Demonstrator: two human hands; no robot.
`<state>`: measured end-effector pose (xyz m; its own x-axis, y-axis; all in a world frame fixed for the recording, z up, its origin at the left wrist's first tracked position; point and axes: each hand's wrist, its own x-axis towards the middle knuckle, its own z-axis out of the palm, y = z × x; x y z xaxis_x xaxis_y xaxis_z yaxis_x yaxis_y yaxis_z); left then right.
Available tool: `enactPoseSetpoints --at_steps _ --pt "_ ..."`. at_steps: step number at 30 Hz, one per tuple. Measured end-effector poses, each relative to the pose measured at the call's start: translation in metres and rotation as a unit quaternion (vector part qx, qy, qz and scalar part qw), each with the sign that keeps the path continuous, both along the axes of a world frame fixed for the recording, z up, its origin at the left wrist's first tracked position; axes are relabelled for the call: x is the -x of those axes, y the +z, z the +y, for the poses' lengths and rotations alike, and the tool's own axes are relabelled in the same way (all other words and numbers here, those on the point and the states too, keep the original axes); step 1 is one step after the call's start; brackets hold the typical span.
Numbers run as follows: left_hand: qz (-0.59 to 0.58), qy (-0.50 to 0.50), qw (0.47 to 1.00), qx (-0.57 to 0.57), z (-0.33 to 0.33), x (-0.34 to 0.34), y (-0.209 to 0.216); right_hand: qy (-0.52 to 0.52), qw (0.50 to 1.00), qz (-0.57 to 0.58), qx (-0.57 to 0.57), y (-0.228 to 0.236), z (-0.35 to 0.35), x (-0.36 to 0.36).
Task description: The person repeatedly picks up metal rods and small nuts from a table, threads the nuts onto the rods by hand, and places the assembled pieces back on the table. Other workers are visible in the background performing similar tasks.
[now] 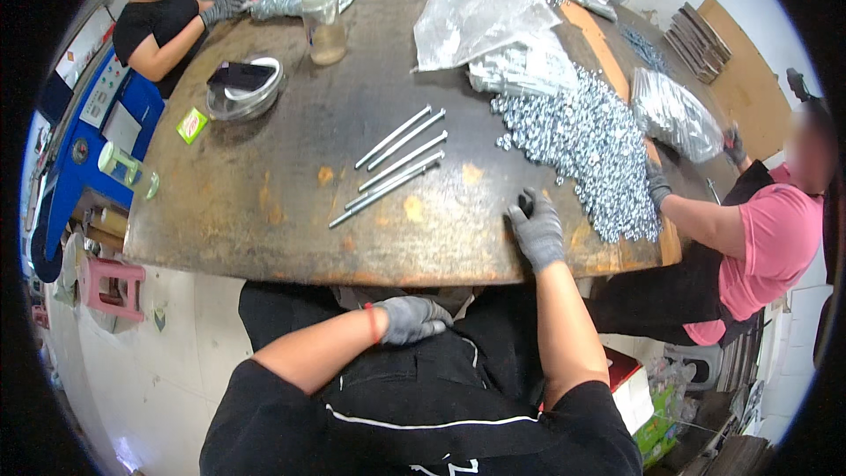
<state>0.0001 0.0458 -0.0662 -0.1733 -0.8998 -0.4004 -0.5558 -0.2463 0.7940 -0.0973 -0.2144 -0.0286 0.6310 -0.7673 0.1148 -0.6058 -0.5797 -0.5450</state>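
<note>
My right hand, in a grey glove, rests on the near part of the table, its thumb and fingers apart. A dark patch shows between them; whether it is the glove's palm or a small object I cannot tell. Just right of it spreads a big heap of shiny metal nuts. My left hand, also gloved, lies flat on my lap below the table edge, holding nothing visible. Several long silver bolts lie side by side, slanting, left of my right hand.
On the dark table are clear plastic bags, a bottle and a bowl with a phone on it. A co-worker in pink sits at the right, gloved hands by a filled bag. Other co-workers handle bags at the far side.
</note>
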Motion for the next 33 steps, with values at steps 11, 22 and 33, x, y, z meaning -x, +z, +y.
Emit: enactPoseSetpoints --at_steps 11,22,33 --pt "-0.385 0.407 0.827 -0.047 0.000 -0.106 0.069 -0.019 0.991 0.088 0.100 -0.001 -0.043 -0.109" --pt "-0.405 0.404 0.817 -0.077 0.046 -0.108 0.109 -0.005 1.000 -0.001 -0.007 -0.016 -0.010 -0.032" --pt "0.189 0.526 0.680 0.475 0.029 -0.072 0.099 0.032 0.919 -0.259 -0.296 0.015 0.070 0.015"
